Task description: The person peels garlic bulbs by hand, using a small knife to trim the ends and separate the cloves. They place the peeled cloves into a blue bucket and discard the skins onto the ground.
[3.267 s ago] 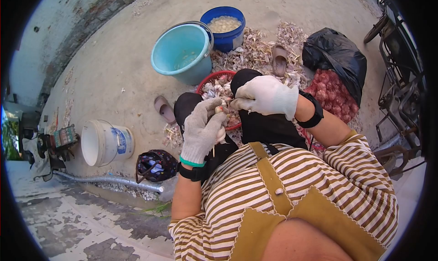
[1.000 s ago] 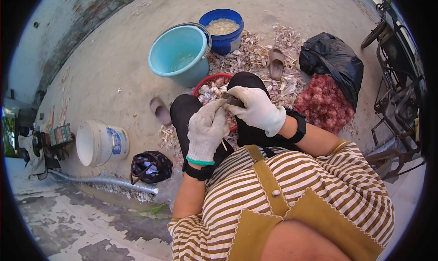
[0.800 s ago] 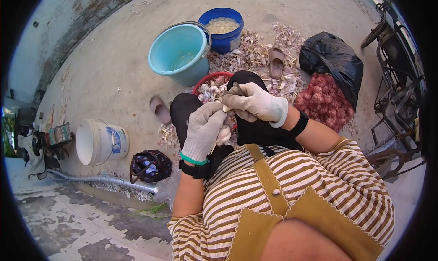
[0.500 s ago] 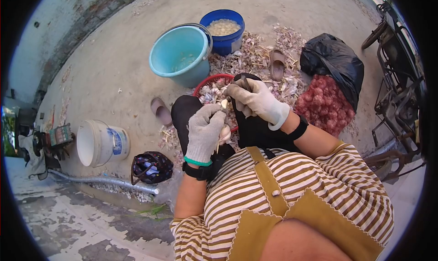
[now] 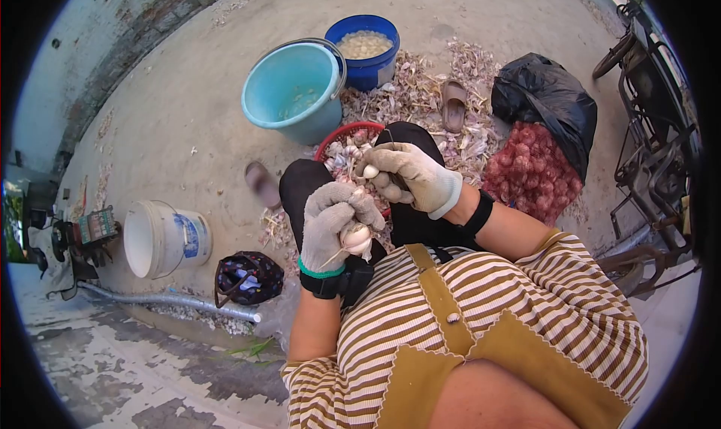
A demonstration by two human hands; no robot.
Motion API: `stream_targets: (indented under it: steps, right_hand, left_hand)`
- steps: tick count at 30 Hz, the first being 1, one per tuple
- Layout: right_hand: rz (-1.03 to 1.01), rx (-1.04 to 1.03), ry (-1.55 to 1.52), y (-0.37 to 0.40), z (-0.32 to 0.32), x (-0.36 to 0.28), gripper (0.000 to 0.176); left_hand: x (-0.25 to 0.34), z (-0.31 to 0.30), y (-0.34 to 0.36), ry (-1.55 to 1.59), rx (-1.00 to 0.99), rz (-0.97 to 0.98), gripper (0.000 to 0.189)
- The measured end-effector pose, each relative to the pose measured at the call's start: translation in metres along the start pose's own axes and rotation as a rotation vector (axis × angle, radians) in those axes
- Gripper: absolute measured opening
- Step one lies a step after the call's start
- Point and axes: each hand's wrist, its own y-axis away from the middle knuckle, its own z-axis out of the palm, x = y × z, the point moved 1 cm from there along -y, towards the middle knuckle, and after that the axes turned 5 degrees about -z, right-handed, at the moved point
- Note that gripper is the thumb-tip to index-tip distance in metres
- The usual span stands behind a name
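My left hand (image 5: 326, 220), in a pale work glove with a green cuff, is closed around a partly broken garlic bulb (image 5: 357, 239) low in the palm. My right hand (image 5: 422, 175), gloved too, pinches a pale garlic clove (image 5: 370, 171) between thumb and fingers. Something thin and dark shows at its fingers, too small to make out. Both hands are over my knees, close together but apart. Below them, a red basket (image 5: 324, 145) of garlic sits between my legs, partly hidden by the hands.
Ahead stand a light-blue bucket (image 5: 291, 84) and a dark-blue bucket (image 5: 373, 74) of peeled cloves. Garlic skins (image 5: 420, 91) and sandals (image 5: 454, 106) lie around. Right are a red net sack of garlic (image 5: 533, 170), a black bag (image 5: 544, 91) and a bicycle; left, a white bucket (image 5: 161, 241).
My left hand has turned and drawn back slightly, showing the bulb in its palm. The clove at the left fingertips is now in my right hand, which has moved slightly toward me.
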Motion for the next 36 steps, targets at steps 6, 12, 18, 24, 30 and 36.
stream_targets:
  steps: [6,12,18,24,30,36]
  right_hand:
    - [0.01,0.099,0.027,-0.011,-0.021,-0.005,0.025]
    - [-0.004,0.144,0.134,-0.083,-0.029,-0.019,0.025]
    - [-0.116,0.107,0.232,-0.115,-0.012,-0.032,0.027]
    - [0.071,0.058,0.488,-0.027,0.012,0.017,0.033]
    - [-0.368,-0.012,0.753,-0.01,0.016,0.027,0.063]
    - [-0.072,0.014,0.435,-0.014,0.004,0.027,0.038]
  left_hand:
    - [0.009,-0.012,0.009,-0.093,0.224,-0.099,0.015]
    - [0.001,-0.022,0.001,-0.175,0.446,-0.197,0.03]
    - [0.009,-0.044,-0.009,-0.016,0.498,-0.119,0.036]
    - [-0.005,-0.074,-0.03,0.105,0.663,0.002,0.034]
    - [-0.012,-0.024,-0.045,0.012,0.561,0.203,0.039]
    - [-0.006,0.005,-0.034,0.117,0.507,0.216,0.043]
